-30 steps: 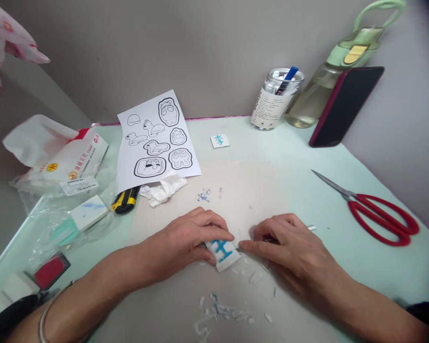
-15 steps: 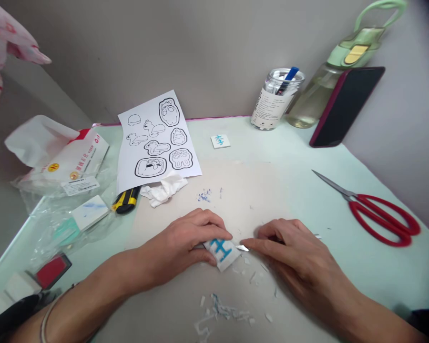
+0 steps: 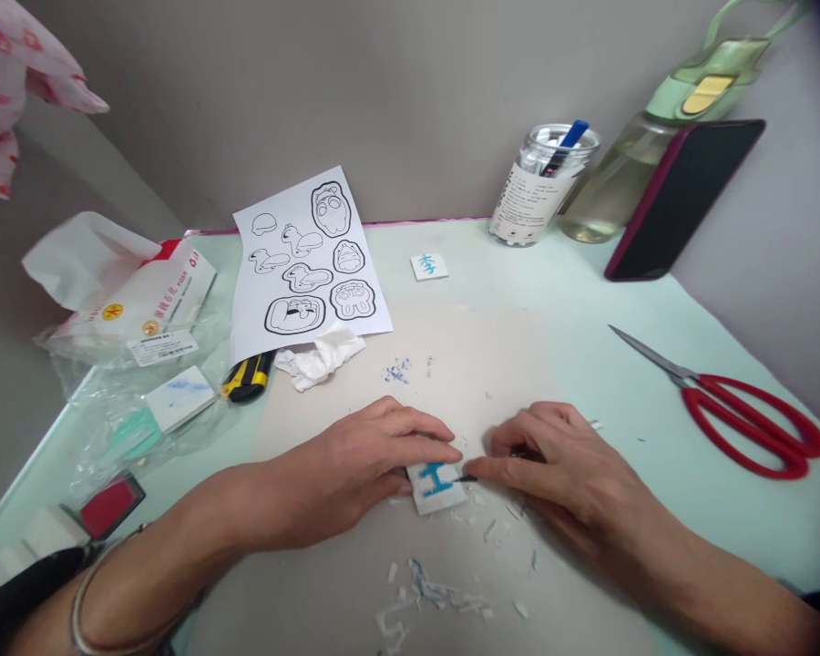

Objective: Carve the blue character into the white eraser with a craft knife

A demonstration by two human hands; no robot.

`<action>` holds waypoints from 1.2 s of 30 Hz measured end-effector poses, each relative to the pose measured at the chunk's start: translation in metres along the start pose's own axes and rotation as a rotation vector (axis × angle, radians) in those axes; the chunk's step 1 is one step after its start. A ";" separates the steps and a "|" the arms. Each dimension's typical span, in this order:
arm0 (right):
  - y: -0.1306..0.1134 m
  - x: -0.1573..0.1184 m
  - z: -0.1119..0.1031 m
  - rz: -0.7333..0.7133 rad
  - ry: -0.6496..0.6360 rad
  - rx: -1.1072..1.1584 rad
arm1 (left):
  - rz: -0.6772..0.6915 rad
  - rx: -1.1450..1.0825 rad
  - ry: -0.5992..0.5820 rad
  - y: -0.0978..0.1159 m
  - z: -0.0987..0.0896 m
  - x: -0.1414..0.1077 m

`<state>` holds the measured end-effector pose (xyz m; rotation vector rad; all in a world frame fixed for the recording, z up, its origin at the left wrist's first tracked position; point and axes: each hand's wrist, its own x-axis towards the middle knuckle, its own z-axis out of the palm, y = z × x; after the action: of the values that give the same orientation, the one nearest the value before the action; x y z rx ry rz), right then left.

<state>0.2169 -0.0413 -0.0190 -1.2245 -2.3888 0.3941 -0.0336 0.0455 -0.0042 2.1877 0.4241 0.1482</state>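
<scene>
A small white carving block (image 3: pixel 444 500) with a blue character on its face lies on the grey-beige mat (image 3: pixel 314 592). The fingers and thumb of my left hand (image 3: pixel 355 465) close around its far and left sides. My right hand (image 3: pixel 564 469) is closed in a pinch on a thin carving knife (image 3: pixel 468 478). Only the knife's dark, narrow tip shows, meeting the block's right part beside the blue strokes; my fingers hide the handle. Pale shavings (image 3: pixel 444 592) are scattered in front of the block and to its right.
Red-handled scissors (image 3: pixel 752 419) lie at the right. Behind are a second marked block (image 3: pixel 428 266), a pen jar (image 3: pixel 533 196), a bottle (image 3: pixel 608 173) and a phone (image 3: pixel 687 200). A printed sheet (image 3: pixel 246 301), crumpled tissue (image 3: pixel 321 357), box cutter (image 3: pixel 248 376) and red ink pad (image 3: pixel 109 506) are leftward.
The block has turned slightly under my left hand and lies flatter. The knife tip has come from beside the block's edge onto its right part. The whole view has shifted a little.
</scene>
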 end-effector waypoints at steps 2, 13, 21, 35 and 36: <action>0.001 0.000 0.000 -0.006 0.008 0.000 | 0.007 -0.022 0.010 0.002 0.000 0.000; 0.006 -0.001 -0.003 -0.022 -0.055 0.037 | 0.001 0.022 0.155 -0.004 0.019 0.013; 0.005 0.001 -0.002 -0.036 -0.069 0.025 | 0.024 -0.010 0.152 -0.003 0.017 0.013; -0.029 -0.029 -0.008 0.066 -0.071 -0.320 | -0.044 -0.014 0.164 0.002 0.020 0.006; -0.031 -0.030 -0.008 0.052 -0.077 -0.337 | -0.048 -0.017 0.151 0.003 0.020 0.005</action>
<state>0.2148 -0.0835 -0.0059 -1.4397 -2.5674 0.0526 -0.0232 0.0308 -0.0140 2.1554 0.5574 0.2915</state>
